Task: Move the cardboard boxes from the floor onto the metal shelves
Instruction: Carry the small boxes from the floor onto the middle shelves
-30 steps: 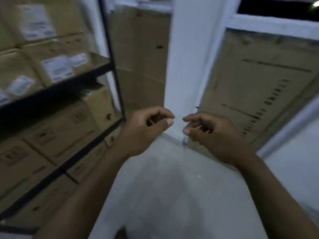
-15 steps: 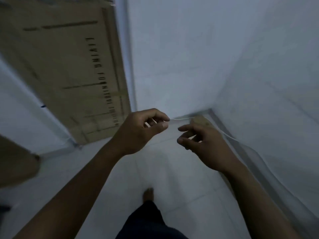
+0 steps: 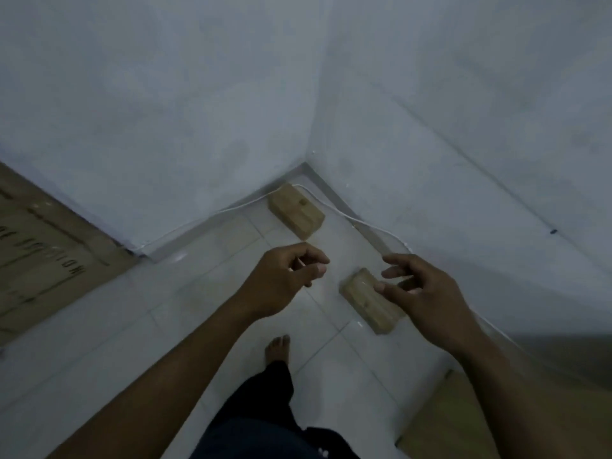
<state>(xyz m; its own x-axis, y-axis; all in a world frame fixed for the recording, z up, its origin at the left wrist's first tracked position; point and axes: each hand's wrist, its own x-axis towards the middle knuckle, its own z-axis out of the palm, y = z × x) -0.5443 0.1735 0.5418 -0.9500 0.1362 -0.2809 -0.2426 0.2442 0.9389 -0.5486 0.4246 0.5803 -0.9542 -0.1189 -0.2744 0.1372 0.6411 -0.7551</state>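
Two small cardboard boxes lie on the floor (image 3: 185, 313) in a corner of the room. Both are plain tan blocks, oblong, with matte faces and softly rounded edges. The farther box (image 3: 295, 212) sits right in the angle where the two walls (image 3: 165, 94) meet, and a small dark mark shows on its top. The nearer box (image 3: 367, 307) lies apart from it, out on the tiles and turned at a slant, partly covered by the right hand.

The right hand (image 3: 422, 294) hangs over the near box's right end with its fingers half bent and spread, gripping nothing; whether the fingertips touch the cardboard cannot be told. The left hand (image 3: 283, 283) is held to the left of that box, above the tiles. Its fingers are curled in toward the palm, the thumb lies along the forefinger, and nothing is visible in it.

The floor is pale glossy tile with thin grout lines; the walls are flat, painted a bluish white. One thin white cable (image 3: 231, 210) runs along the foot of both walls and loops behind the farther box. One large flat cardboard sheet (image 3: 39, 260) with dark printed lettering sits at the left edge, and another tan cardboard surface (image 3: 453, 422) at the lower right. Below are one bare foot (image 3: 278, 348) and a dark trouser leg (image 3: 265, 402).
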